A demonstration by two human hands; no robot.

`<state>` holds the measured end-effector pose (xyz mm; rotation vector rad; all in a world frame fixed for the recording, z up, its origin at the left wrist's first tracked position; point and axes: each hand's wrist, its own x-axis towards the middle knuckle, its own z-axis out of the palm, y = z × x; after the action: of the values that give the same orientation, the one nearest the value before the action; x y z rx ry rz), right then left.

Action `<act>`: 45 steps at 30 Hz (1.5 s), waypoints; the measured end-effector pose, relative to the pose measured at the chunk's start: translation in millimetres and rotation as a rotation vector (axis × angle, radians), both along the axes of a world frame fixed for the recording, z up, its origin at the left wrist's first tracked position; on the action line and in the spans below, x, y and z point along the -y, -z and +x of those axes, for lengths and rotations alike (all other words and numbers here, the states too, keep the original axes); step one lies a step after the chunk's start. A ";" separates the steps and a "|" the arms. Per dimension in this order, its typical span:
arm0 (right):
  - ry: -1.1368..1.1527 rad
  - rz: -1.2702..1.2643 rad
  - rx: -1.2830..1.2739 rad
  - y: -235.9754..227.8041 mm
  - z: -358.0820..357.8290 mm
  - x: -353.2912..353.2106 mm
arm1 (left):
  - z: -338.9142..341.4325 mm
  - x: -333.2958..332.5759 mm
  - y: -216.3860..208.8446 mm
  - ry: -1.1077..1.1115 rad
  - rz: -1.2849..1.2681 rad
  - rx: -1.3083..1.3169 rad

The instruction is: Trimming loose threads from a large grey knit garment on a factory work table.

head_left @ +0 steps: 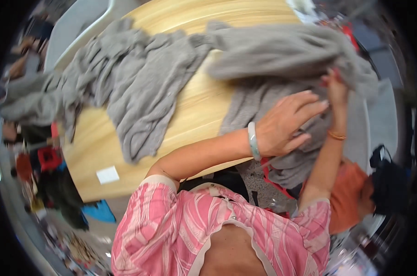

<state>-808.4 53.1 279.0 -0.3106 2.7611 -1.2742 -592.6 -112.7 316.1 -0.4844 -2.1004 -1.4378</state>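
The pink-and-white striped short-sleeved top [190,230] of the person sat closest to the lens, both bare forearms reaching up from it. The left hand [286,124], a pale green bangle [252,140] at its wrist, lay flat with fingers spread on the crumpled grey knitted cloth [282,60] at the right edge of the round pale wooden table [194,110]. The right hand [336,87], with a thin orange bracelet [336,135] below it, was raised, its fingertips pinching a fold of the same cloth. The knit looked soft, limp and light, likely to stretch and sag, so it would be best gripped at a hem or corner with both hands. Two grey heaps showed: this one and a second grey knitted piece [125,87] spread well apart to the left, though whether they joined I could not tell. One small white paper square [108,175] lay near the table's edge.
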 end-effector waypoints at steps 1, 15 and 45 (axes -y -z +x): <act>0.025 0.040 0.068 -12.5 8.4 6.6 | 16.6 11.0 28.2 -0.102 -0.065 0.063; -0.787 0.407 0.123 36.5 253.6 130.9 | 243.6 219.3 214.6 -0.782 -0.789 0.707; -0.851 0.511 0.227 40.2 337.4 194.2 | 245.8 259.8 240.8 -0.276 -0.718 0.691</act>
<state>-470.9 -141.1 238.8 -1.0480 2.2079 -0.3573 -346.8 -372.4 75.2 0.0933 -3.0876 -0.6972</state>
